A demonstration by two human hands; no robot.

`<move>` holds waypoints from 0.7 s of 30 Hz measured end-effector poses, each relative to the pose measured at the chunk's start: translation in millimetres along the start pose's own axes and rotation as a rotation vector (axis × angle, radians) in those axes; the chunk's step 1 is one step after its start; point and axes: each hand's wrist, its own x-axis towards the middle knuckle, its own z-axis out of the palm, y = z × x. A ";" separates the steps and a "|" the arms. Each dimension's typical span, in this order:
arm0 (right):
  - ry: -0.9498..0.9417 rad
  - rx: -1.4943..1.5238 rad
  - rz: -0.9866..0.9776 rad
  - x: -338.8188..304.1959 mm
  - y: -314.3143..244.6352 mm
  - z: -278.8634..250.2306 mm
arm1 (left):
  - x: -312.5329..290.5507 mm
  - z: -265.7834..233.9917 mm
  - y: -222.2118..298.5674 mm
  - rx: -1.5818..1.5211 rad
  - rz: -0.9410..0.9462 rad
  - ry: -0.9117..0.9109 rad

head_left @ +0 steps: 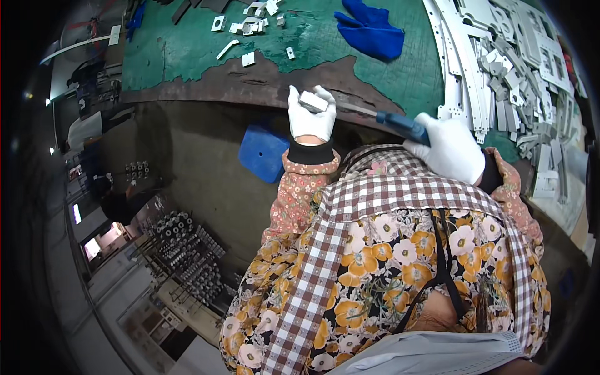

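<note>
My left hand [309,125], in a white glove, is closed on a small pale metal bracket [314,101] and holds it up at the near edge of the bench. In my right hand [455,150], also gloved in white, is the blue handle of a file [401,125]. Its narrow grey blade points left toward the bracket; whether the tip touches it I cannot tell. Farther off on the bench lie several similar small brackets [250,26], with one square piece [248,59] nearer to my left hand.
The bench has a torn green cover [187,47]. A blue cloth [370,31] lies at its far middle. Long metal plates and loose metal parts [500,81] pile up on the right. A blue plastic stool [261,153] stands below the bench edge. Another person [122,203] is at the left, near racks of parts [187,240].
</note>
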 end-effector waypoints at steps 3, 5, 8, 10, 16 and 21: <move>-0.208 0.088 -0.030 10.9 -4.2 -2.6 | 12.9 -22.5 18.7 -0.034 0.042 -0.157; -0.202 0.132 0.009 27.9 12.2 8.6 | 17.7 -26.1 25.3 -0.059 0.064 -0.135; -0.414 0.189 0.041 65.0 70.0 47.3 | 9.3 -13.3 21.4 -0.053 0.064 -0.107; -0.489 0.133 0.079 84.8 96.3 65.7 | 0.5 -8.6 15.2 -0.013 -0.009 -0.216; -0.066 0.046 -0.145 176.2 71.4 29.9 | -23.7 -3.8 -1.7 0.160 -0.062 -0.016; 0.249 -0.413 -0.401 226.2 66.9 78.1 | -23.6 -11.6 -17.2 0.145 -0.211 -0.174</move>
